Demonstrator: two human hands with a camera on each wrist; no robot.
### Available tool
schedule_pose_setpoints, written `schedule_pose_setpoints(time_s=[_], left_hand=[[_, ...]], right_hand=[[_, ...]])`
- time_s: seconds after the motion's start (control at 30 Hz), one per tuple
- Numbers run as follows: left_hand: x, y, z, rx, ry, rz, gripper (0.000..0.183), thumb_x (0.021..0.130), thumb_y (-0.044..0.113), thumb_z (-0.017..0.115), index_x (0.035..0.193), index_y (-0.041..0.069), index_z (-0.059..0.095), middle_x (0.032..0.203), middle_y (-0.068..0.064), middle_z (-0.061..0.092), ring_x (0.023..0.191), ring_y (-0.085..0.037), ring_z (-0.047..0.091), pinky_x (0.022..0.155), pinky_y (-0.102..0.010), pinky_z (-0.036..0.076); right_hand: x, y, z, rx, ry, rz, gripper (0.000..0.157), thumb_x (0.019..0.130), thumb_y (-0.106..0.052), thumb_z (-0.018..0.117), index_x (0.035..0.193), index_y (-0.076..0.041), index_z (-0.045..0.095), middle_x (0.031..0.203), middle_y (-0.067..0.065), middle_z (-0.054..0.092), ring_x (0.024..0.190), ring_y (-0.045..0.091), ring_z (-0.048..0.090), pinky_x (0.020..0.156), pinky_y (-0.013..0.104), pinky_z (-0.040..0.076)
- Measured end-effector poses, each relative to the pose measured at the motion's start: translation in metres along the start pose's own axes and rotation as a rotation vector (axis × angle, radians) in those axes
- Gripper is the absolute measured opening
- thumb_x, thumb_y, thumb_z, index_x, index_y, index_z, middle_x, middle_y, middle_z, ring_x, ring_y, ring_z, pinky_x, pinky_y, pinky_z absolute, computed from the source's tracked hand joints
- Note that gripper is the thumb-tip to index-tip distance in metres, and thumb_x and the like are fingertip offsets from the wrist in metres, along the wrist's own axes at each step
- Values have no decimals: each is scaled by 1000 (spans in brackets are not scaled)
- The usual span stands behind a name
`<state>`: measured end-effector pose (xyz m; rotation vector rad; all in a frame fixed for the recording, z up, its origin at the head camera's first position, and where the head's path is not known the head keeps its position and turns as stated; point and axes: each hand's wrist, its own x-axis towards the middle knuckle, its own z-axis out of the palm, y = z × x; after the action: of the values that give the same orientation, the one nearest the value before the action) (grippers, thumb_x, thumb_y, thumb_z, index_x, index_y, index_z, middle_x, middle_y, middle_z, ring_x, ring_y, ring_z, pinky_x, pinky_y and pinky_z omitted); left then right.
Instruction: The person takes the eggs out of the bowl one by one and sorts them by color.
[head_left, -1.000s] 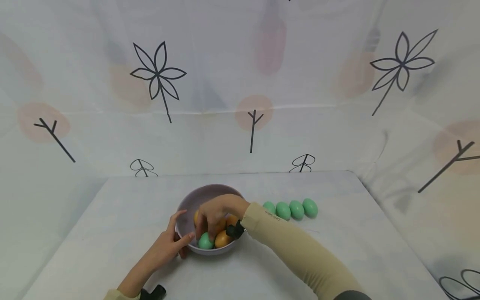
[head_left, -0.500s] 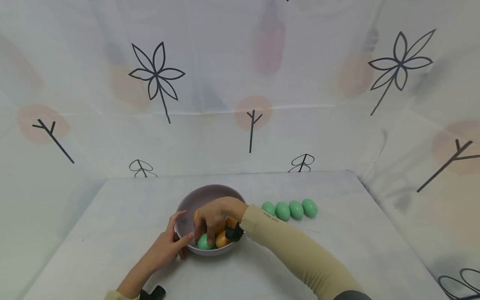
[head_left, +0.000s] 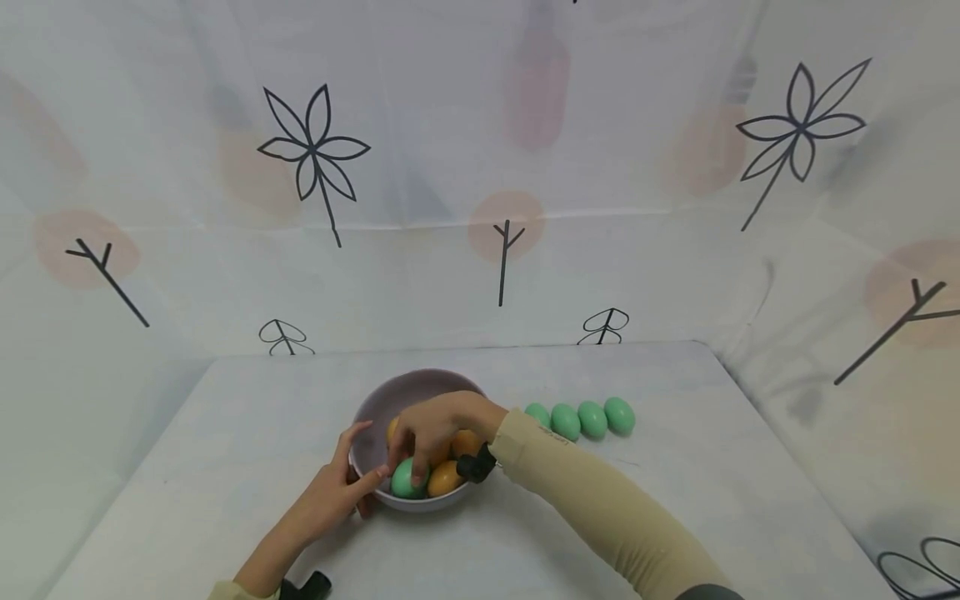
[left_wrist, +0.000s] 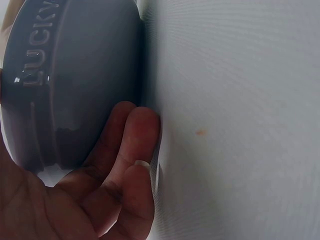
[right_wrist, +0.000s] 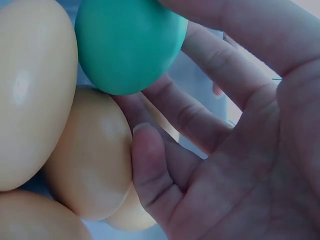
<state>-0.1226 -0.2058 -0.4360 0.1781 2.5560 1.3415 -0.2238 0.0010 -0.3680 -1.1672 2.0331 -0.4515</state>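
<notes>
A greyish-purple bowl (head_left: 390, 400) stands on the white table, with raised letters on its outer wall (left_wrist: 75, 85). My left hand (head_left: 339, 483) holds it from the left side, thumb over the near rim and other fingers against the outer wall and low near its base. Inside the bowl, my right hand (head_left: 433, 425) pinches a green egg (head_left: 407, 479) between thumb and fingers. Several orange-brown eggs (right_wrist: 90, 155) lie around and beneath that hand; the little finger touches one. The hand and wrist partly hide the eggs in the head view.
Several green eggs (head_left: 592, 419) lie in a row on the table (head_left: 637, 517) right of the bowl. My right sleeve (head_left: 600, 492) crosses in front of them. A patterned cloth wall (head_left: 420, 275) stands behind the table.
The green egg under my right hand has shifted slightly up and left in the bowl, and now shows more fully. My left hand and the row of green eggs have stayed put.
</notes>
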Motion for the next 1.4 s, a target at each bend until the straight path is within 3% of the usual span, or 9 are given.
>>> schedule_pose_setpoints(time_s=[0.33,0.63,0.8,0.97,1.4], left_hand=[[1,-2,1,9,15,-10,75,97,43,63,153,27,17,64,-5,62,60,-20,58,59,-30,43],[2,-1,1,2,4,-26,75,97,42,63,154,27,16,66,-5,63,62,-20,58,60,-30,43],[1,-1,1,0,3,-24,76,97,41,63,154,27,16,66,-5,63,62,-20,58,60,-30,43],[2,-2,1,2,4,-25,76,97,40,63,154,27,15,66,-6,63,62,-21,58,60,-30,44],[3,-5,3,14,17,-15,74,97,39,63,153,28,16,66,-5,63,61,-21,59,59,-30,44]], right_hand=[[-9,6,-4,124,-4,-112,35,82,-15,81,116,-20,75,104,-12,67,96,7,62,83,23,49],[-25,19,-6,162,66,-222,34,83,-16,79,116,-16,74,105,-12,69,100,9,63,88,25,48],[-38,25,-5,257,115,-191,39,82,-17,80,120,-11,72,111,-10,67,105,15,63,89,28,49],[-50,31,-4,324,147,-142,38,81,-16,79,118,-14,72,113,-9,68,107,19,64,88,30,50],[-84,48,-4,356,247,-179,41,84,-15,78,123,-10,69,121,-5,66,110,18,63,92,35,49]])
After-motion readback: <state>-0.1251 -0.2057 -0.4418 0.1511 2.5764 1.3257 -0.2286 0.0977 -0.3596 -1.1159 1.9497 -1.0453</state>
